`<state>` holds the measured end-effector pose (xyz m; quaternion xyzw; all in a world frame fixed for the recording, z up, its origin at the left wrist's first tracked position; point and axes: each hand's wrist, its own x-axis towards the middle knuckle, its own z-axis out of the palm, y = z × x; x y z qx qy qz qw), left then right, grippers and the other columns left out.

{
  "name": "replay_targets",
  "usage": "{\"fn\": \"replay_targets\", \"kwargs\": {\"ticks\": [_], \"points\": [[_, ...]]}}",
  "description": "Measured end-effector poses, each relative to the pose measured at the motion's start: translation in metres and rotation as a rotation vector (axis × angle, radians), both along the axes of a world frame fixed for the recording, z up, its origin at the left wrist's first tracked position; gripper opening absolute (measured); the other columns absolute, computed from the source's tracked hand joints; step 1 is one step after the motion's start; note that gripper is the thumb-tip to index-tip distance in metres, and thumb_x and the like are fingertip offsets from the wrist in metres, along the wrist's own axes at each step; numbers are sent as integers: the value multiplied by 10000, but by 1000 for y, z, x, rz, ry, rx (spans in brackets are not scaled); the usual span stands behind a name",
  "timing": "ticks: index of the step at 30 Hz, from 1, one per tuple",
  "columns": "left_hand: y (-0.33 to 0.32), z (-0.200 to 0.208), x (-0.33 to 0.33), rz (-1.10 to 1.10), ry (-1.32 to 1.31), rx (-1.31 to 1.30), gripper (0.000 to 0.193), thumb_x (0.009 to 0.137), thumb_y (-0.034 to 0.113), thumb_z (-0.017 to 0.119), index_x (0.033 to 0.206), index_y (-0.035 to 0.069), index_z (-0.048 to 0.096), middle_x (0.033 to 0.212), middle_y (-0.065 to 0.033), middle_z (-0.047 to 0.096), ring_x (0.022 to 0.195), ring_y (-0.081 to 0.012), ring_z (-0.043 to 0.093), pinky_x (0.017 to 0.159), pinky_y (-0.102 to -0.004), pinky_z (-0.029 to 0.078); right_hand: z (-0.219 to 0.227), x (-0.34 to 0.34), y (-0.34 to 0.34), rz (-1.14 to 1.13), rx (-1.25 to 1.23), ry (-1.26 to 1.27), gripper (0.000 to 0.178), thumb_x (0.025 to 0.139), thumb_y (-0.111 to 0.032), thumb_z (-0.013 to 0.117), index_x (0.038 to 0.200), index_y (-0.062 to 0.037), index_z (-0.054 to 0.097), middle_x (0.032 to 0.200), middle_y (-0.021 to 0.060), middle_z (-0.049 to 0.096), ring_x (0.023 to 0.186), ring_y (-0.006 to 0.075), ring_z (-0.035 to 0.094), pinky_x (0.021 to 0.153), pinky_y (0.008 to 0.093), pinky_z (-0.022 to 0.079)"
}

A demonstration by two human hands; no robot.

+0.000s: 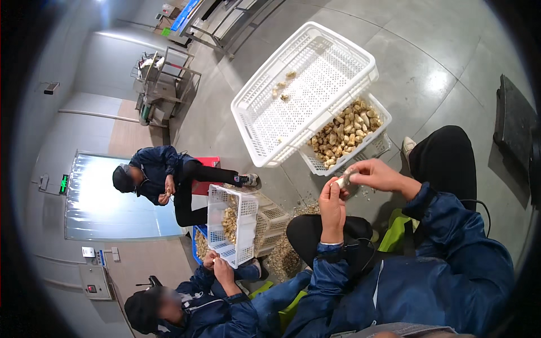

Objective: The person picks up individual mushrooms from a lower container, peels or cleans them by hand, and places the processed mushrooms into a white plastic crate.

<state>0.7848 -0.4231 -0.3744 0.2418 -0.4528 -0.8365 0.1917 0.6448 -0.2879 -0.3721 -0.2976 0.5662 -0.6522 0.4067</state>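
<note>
Between my two hands is a small whitish piece with a greyish-brown end, which looks like a mushroom (341, 182). My left hand (332, 217) grips its pale part between thumb and fingers. From the other side, my right hand (378, 176) pinches the darker end; whether a small tool is in those fingers is hidden. Just beyond my hands stands a white basket (385, 119) holding many similar brown-and-cream mushrooms (344, 135). A larger white perforated crate (304, 73) rests partly over that basket, with several pieces on its bottom.
Two people in dark jackets (155, 169) sit at the left, handling small pieces around another white crate (248, 225). A heap of scraps (283, 258) lies on the floor by my knee. A dark flat platform (514, 132) is at the right. Metal tables (225, 28) stand farther back.
</note>
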Motion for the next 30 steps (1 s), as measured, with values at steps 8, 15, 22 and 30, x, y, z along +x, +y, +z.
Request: {"fn": "replay_targets", "kwargs": {"ticks": [8,15,22,30], "points": [[4,3,-4,-10,9,83,263,983,253,550,1097,18,575,1063,-87,626,835,-130,574,741,-259,488,-3,5,1,-27,-108,81,234,879,-196,643,1007,-1,658,848,27,620,794,84,544,625,244,450],[9,-1,-3,36,-12,264,288,983,301,545,1131,54,553,1017,-42,616,807,-118,563,715,-263,484,9,10,0,-103,-8,74,213,882,-163,621,992,17,654,898,97,642,809,140,618,677,294,501],[11,-4,-3,64,-15,342,300,989,321,527,1153,73,558,1002,-22,628,837,-104,576,753,-248,470,16,3,1,-82,154,159,206,874,-182,619,974,-9,669,849,110,649,738,144,621,669,302,505],[6,-8,0,7,24,210,260,997,273,517,1135,54,532,1072,-58,617,904,-131,573,803,-263,466,2,-1,1,-102,71,207,214,858,-185,618,944,6,663,707,52,608,645,92,538,578,270,448]]}}
